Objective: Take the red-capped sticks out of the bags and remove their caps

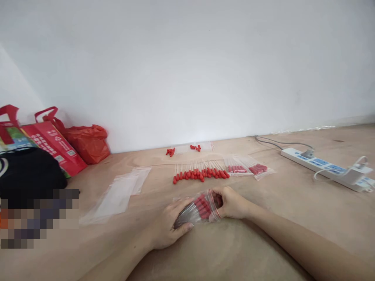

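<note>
Bare forearms [125, 246] lie closest to us, coming in from the near side of the desk [307, 201]. We note the left hand [168, 224] wrapped around the closed end of a clear zip bag [197, 215], thumb and fingers clamped on it; the right hand [231, 203] grips its red-lined mouth. Whether those fingers also pinch anything inside, we cannot tell. Red tips [202, 207] show through the plastic near the mouth. Beyond, toward the far edge, we see a row of red-tipped sticks [201, 174], heads our way; just right of it, two filled bags [236, 167]. Nearer the wall lie two small red clusters [170, 152]. Flat clear bags [115, 197] overlap left of the hands. Well to the right, a power strip [312, 162] carries a white charger [356, 173]. Far left: red bags [89, 144] and a black bundle [32, 171].
</note>
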`<state>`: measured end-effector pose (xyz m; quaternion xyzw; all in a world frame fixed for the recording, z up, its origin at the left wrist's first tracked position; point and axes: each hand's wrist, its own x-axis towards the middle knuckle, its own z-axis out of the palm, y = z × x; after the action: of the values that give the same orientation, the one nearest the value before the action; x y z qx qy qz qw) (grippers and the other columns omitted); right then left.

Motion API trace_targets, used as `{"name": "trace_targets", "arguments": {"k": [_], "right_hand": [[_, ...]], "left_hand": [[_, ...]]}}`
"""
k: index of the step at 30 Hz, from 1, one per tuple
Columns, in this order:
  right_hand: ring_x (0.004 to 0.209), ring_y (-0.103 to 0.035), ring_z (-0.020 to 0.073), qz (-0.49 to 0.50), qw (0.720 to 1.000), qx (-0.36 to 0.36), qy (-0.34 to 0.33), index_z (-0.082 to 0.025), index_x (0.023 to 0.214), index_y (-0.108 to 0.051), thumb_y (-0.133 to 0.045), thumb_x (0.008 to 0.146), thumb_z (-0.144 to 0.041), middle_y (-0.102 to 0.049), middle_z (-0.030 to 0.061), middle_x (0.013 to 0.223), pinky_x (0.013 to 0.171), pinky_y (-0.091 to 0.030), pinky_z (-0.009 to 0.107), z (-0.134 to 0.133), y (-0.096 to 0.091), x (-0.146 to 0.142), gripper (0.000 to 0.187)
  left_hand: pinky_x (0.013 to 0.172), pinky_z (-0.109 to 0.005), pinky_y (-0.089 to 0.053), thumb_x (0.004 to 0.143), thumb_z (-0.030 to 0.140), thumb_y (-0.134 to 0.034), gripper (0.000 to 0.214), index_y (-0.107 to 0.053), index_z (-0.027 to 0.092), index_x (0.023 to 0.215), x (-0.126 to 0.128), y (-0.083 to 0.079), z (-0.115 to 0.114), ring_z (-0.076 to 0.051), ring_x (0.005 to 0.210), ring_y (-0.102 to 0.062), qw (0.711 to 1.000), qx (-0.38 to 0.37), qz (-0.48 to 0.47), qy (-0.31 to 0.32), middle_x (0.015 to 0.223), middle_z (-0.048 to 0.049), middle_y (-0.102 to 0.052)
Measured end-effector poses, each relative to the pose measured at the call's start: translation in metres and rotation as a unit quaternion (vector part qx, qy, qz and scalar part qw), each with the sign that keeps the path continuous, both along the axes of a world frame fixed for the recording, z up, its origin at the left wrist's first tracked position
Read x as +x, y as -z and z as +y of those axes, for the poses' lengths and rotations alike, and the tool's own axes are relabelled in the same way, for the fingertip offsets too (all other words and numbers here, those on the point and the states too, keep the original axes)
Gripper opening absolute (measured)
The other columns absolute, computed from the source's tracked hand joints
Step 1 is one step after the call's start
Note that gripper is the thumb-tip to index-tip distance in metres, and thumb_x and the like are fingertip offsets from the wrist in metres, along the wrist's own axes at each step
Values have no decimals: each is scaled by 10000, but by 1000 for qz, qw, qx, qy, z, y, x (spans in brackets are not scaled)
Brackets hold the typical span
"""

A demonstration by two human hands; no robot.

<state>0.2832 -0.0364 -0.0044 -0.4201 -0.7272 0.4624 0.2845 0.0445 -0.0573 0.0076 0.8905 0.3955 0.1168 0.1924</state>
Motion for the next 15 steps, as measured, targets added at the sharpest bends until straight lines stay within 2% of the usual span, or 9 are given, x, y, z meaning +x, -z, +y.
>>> {"name": "trace_targets", "arguments": {"k": [2,4,9,13,15], "right_hand": [[548,-469,78,-2,1000,6,27,-150,780,-548,-778,439,-267,-558,-42,641,480,-366,184,-2,0,-1,428],[544,-465,77,-2,1000,12,26,-157,761,-537,-772,444,-241,-550,-48,624,478,-366,184,-3,2,-2,403],[613,-527,99,47,997,-36,-43,-153,752,-526,-741,501,-249,-578,-31,667,574,-432,217,-2,3,-1,344],[570,-487,82,-6,999,16,-30,-157,713,-526,-727,509,-233,-563,-40,652,522,-393,199,-3,1,-1,296],[553,-470,75,-2,999,22,-24,-163,741,-516,-723,512,-219,-551,-49,640,498,-372,188,-3,1,-1,314]], "left_hand": [[1016,-434,-280,817,378,-455,537,-291,235,1307,0,-1,0,-241,1220,-353,1000,-11,5,-5,1335,-70,-393],[1021,-435,-273,818,382,-448,534,-292,235,1308,1,-1,0,-241,1222,-350,1000,-17,6,-4,1340,-67,-386],[1024,-452,-259,821,377,-439,523,-299,234,1304,3,-2,0,-249,1218,-353,1000,-19,5,-2,1331,-67,-399],[1020,-447,-269,823,381,-438,516,-308,233,1299,3,-1,0,-245,1208,-368,1000,-15,3,-1,1324,-65,-408],[1016,-436,-280,825,379,-437,504,-316,244,1296,2,0,0,-241,1202,-377,1000,-12,-7,1,1317,-56,-418]]}}
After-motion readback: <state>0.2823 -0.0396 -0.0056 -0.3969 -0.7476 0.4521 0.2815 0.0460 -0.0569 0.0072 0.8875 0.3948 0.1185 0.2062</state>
